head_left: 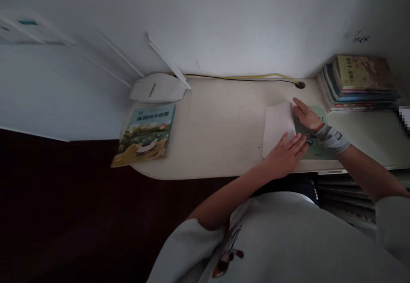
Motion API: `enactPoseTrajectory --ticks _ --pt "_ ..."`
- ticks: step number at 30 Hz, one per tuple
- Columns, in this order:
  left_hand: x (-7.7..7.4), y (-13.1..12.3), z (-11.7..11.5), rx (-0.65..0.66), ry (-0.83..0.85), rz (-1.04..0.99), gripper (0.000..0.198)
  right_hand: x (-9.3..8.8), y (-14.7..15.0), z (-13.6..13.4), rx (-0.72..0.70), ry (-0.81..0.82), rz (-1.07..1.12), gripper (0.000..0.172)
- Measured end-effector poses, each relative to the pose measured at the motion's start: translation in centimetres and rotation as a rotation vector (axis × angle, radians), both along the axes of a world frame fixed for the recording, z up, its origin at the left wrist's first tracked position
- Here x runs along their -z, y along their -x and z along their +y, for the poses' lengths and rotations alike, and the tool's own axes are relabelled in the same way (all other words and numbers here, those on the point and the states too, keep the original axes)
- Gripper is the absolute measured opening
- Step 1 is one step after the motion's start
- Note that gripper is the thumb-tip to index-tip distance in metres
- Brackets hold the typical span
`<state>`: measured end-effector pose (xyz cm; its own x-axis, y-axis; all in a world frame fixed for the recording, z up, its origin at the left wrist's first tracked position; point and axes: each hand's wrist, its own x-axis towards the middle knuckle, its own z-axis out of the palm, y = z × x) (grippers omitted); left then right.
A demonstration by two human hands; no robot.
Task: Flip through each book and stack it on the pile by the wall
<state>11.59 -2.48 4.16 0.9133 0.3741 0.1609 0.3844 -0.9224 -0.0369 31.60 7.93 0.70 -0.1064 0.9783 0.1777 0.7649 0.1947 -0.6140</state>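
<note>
Far to my left, a picture book lies at the tabletop's edge, with a Chinese title across the top of its cover, too blurred for me to read with confidence, above a printed outdoor scene. Beyond it, against the wall, sits a white Wi-Fi router with its flat antennas leaning up toward the wall. A thin yellow-and-black cable runs along the back of the tabletop to a round grommet hole. In front of me, a white sheet of paper lies on the tabletop, its right side against or overlapping a pale green book, though I can't tell exactly where one ends and the other begins. My left hand lies flat and open at the paper's lower right, with its spread fingers across the paper's edge and onto the green book. My right hand reaches in from the right, palm down, its fingertips at the paper's upper right corner, and a grey-and-white wrist wrap circles that wrist. My hands are just apart, and neither is clamped on anything. Both forearms angle inward over the tabletop from the sleeves of my grey sweatshirt. Farther right, a stack of books sits in the corner, topped by a yellow cover with Chinese characters too small to read, and dark scribbles mark the wall above it.
</note>
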Motion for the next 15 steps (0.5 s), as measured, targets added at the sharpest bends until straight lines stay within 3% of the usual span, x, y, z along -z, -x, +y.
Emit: enactPoseTrajectory --ticks 3,6,11,15 --pt "1.2 -0.6 0.5 -0.001 -0.075 0.003 0.043 -0.1 0.2 3.3 0.012 -0.036 -0.022 0.076" --pt "2.3 -0.5 0.6 -0.016 -0.114 -0.001 0.041 0.9 1.5 4.5 0.024 -0.038 -0.053 0.071" --pt "3.5 0.0 0.1 -0.061 -0.122 -0.023 0.042 1.6 2.8 3.2 0.05 -0.072 -0.189 0.063" --pt "3.7 0.3 -0.4 -0.112 -0.099 -0.029 0.043 0.6 3.1 2.3 -0.067 -0.007 -0.325 0.063"
